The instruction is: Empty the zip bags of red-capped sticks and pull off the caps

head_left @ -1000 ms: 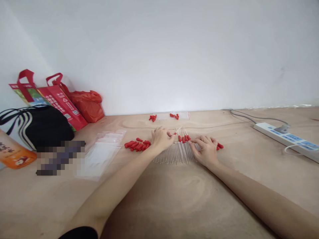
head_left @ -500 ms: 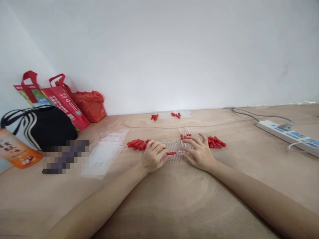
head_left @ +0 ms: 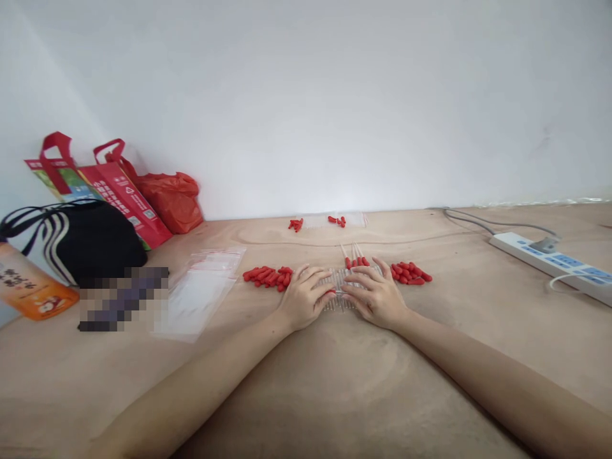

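A row of clear thin tubes lies on the wooden tabletop. My left hand rests on the row's left end, fingers curled, pinching a small red cap. My right hand lies on the row's right end; its fingertips meet the left hand's and pinch a clear tube. Loose red caps form one pile left of my hands and another pile to the right. A few capped tubes lie just behind the row.
Clear zip bags lie to the left, with a black striped bag, red shopping bags and an orange packet beyond. More caps and bags sit by the wall. A white power strip is at right.
Both hands drew back from the far end of the tube row toward me. The left hand picked up a red cap and the two hands closed together over the tubes.
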Demonstrator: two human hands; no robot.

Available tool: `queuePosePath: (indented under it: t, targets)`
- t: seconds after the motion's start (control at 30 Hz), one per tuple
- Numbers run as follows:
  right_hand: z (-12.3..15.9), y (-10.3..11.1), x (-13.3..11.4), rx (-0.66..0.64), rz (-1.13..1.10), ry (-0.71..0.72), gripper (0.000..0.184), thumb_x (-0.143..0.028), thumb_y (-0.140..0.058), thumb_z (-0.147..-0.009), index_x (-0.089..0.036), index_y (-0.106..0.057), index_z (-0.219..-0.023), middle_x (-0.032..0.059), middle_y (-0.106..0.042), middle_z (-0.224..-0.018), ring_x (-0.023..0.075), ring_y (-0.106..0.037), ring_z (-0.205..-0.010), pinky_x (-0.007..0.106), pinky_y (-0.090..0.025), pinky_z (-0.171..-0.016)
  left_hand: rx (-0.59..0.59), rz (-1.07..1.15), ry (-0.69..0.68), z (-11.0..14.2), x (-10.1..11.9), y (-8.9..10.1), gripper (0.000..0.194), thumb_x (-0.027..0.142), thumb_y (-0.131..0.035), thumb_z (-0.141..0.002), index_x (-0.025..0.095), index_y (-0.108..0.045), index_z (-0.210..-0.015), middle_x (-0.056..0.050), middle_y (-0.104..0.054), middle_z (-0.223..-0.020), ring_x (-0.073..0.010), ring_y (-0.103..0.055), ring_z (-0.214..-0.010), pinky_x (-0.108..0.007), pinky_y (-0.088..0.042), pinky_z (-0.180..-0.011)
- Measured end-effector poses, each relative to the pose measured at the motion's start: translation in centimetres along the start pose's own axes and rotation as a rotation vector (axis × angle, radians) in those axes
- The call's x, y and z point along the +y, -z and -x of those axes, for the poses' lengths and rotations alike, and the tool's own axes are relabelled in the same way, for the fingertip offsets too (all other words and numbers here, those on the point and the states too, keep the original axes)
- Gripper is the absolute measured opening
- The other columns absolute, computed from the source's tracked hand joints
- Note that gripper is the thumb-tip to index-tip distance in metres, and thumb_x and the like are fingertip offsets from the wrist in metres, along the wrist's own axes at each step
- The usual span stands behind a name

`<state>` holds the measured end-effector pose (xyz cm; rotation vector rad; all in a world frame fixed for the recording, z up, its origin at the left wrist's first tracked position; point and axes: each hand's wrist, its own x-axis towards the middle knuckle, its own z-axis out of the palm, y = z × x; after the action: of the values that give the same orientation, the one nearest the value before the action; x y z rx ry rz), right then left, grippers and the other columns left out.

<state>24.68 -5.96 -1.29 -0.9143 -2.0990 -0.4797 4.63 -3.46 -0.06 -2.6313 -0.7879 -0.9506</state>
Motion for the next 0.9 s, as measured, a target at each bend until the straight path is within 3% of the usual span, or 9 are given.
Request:
queuePosePath:
  t: [0.23, 0.9]
  targets:
    - [0.14, 0.11, 0.19, -0.004, 0.039, 0.048, 0.014, -0.031, -0.051, -0.082, -0.025, -0.063, -0.077, -0.003, -0.067, -0.09, 0.0175, -0.053, -0.097, 0.045, -0.014, -0.1, -0.066, 0.032, 0.021, 0.34, -0.51, 0.25, 0.023, 0.032, -0.044, -0.087, 0.022, -0.063, -0.078, -0.002, -0.063, -0.108, -0.0183, -0.05, -0.108, -0.044, -0.023, -0.1]
    - [0.33, 0.38, 0.12, -0.02, 0.027, 0.074, 0.014, -0.029, -0.053, -0.08, -0.024, -0.064, -0.074, -0.0033, -0.067, -0.084, 0.0176, -0.05, -0.096, 0.046, -0.016, -0.097, -0.064, 0.061, -0.021, 0.57, -0.07, 0.77, 0.023, 0.026, -0.043, -0.088, 0.023, -0.063, -0.079, 0.001, -0.067, -0.097, -0.0174, -0.053, -0.105, -0.045, -0.016, -0.103]
